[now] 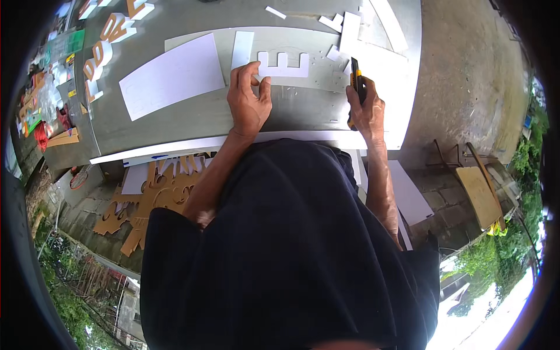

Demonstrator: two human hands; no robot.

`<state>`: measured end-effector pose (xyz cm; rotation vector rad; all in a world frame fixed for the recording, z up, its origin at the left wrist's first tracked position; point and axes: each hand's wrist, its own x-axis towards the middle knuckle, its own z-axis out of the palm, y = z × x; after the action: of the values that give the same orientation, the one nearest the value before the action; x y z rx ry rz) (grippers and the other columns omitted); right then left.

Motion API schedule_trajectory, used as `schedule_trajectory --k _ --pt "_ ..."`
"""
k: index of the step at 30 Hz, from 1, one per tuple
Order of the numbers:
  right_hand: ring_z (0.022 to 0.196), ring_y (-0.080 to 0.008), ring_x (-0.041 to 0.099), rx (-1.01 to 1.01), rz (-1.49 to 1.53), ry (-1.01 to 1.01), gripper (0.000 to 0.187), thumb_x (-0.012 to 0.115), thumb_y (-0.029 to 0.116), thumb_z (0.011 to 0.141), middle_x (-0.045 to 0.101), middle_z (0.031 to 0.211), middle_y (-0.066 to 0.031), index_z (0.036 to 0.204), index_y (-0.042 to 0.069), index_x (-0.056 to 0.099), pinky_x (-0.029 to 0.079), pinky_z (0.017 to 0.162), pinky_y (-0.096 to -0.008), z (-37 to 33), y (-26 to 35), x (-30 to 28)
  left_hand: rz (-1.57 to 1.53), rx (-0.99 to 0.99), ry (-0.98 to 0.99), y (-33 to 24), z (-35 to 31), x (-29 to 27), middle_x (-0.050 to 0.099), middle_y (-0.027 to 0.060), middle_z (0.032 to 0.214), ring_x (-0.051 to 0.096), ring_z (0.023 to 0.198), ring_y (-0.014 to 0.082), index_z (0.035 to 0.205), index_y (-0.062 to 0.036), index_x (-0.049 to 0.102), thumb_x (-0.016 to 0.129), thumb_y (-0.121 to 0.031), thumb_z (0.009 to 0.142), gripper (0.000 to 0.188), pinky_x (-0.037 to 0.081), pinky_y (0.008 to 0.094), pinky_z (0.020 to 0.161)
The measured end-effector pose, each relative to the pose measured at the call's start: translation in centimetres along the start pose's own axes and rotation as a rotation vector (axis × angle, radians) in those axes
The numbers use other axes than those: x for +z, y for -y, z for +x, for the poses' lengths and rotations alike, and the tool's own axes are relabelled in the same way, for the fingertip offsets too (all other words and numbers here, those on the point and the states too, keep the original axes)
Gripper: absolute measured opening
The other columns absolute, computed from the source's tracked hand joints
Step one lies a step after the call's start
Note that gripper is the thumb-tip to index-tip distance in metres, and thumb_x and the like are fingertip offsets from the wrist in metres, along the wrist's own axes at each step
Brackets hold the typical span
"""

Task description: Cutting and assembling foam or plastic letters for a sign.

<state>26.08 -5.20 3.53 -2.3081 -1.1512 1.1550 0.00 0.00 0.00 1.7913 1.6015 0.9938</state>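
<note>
A white three-pronged cut-out letter (pixel 284 71) lies on a pale board on the table, its prongs pointing away from me. Beside its left end is my left hand (pixel 249 105), thumb and fingers apart and slightly bent, with nothing seen between them. The fingertips are close to the letter and to a pale rectangular strip (pixel 242 49); whether they touch either I cannot tell. To the right of the letter, my right hand (pixel 368 111) grips a black and yellow utility knife (pixel 356 81), which points away from me. Small white crumbs and offcuts (pixel 333 53) are scattered between knife and letter.
A large white sheet (pixel 172 76) lies left of my left hand. Raised white and brown letters (pixel 104 52) stand at the far left. More white strips (pixel 350 34) lie at the back right. Cut brown board scraps (pixel 166 189) are below the table's front edge (pixel 175 147).
</note>
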Motion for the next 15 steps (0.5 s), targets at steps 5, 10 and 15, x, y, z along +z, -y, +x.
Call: schedule_trajectory --k 5,10,15 --pt "0.080 -0.0358 0.072 -0.372 -0.298 -0.432 0.049 0.061 0.028 0.097 0.068 0.096 -0.0238 0.137 0.003 0.050 0.056 0.068 -0.0466 0.7 -1.5 0.6 0.050 0.068 -0.028 0.4 -0.1 -2.1 0.062 0.0087 0.101 0.060 0.082 0.0212 0.125 -0.0067 0.061 0.078 0.006 0.078 0.051 0.052 0.0351 0.075" --pt "0.111 -0.0368 0.054 -0.545 -0.529 -0.535 0.053 0.069 0.015 0.089 0.055 0.122 -0.0211 0.138 0.006 0.053 0.047 0.096 -0.0477 0.4 -0.8 0.3 0.088 0.016 -0.056 2.0 -0.2 -3.1 0.062 0.0104 0.104 0.061 0.085 0.0235 0.125 -0.0060 0.060 0.073 0.008 0.080 0.049 0.054 0.0358 0.074" --pt "0.111 -0.0321 0.061 -0.743 -0.262 -0.261 0.043 0.070 0.007 0.085 0.062 0.121 -0.0111 0.127 0.009 0.061 0.054 0.093 -0.0422 -0.3 2.2 3.7 0.125 -0.066 -0.077 4.2 1.1 -4.1 0.064 0.0150 0.105 0.064 0.092 0.0283 0.125 -0.0054 0.059 0.069 0.008 0.083 0.045 0.056 0.0387 0.076"
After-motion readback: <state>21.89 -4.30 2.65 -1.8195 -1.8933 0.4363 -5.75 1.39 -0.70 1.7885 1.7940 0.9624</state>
